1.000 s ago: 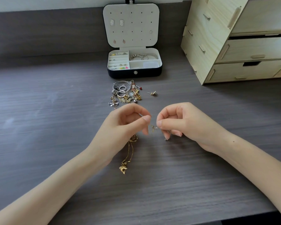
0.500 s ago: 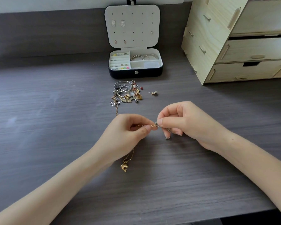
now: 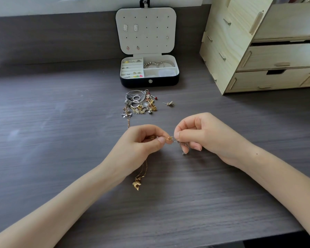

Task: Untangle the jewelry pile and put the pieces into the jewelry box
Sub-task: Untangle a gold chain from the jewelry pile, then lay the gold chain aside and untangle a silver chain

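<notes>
No readable text, label, brand or number is showing anywhere, neither on the jewelry box (image 3: 132,82) nor on the wooden drawer unit (image 3: 279,56).

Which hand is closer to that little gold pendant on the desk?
Left. The left hand is just beyond the gold pendant, whose chain runs up under it; the right hand is farther up and right.
</notes>
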Demonstrator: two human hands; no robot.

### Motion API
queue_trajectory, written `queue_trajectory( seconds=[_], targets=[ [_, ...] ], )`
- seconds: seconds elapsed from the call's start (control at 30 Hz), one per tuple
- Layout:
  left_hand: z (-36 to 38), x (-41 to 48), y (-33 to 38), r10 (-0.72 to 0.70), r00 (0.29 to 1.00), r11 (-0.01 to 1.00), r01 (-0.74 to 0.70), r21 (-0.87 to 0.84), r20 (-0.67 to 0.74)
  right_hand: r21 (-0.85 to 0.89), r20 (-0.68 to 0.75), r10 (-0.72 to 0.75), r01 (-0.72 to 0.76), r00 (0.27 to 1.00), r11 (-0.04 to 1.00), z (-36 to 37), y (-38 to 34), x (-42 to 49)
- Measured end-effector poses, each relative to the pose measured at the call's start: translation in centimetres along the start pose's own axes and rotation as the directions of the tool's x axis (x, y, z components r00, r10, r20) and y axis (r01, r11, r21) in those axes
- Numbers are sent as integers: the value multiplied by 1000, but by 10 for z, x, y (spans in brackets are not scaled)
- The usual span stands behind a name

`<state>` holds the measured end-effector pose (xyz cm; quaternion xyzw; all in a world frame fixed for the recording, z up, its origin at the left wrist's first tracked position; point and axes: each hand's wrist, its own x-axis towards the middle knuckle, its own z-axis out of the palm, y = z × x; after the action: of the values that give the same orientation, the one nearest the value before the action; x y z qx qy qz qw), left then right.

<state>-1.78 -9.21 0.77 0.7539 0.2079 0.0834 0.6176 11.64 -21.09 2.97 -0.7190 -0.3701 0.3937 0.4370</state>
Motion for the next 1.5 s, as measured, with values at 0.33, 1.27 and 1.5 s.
queue_trajectory(
  seconds=[0.33, 1.27, 1.5],
  targets=[
    [-2, 0, 3, -104, 989, 994, 106, 20, -103, -9, -3, -142, 142, 990, 990, -1, 9, 2],
    [-77, -30, 30, -40, 976, 908, -54, -416, -214, -340, -77, -345, 300, 936, 891, 14, 20, 10],
    [-137, -38, 13, -206, 859, 853, -77, -516, -468, -330, -9, -340, 318, 940, 889, 37, 0, 16]
  ],
)
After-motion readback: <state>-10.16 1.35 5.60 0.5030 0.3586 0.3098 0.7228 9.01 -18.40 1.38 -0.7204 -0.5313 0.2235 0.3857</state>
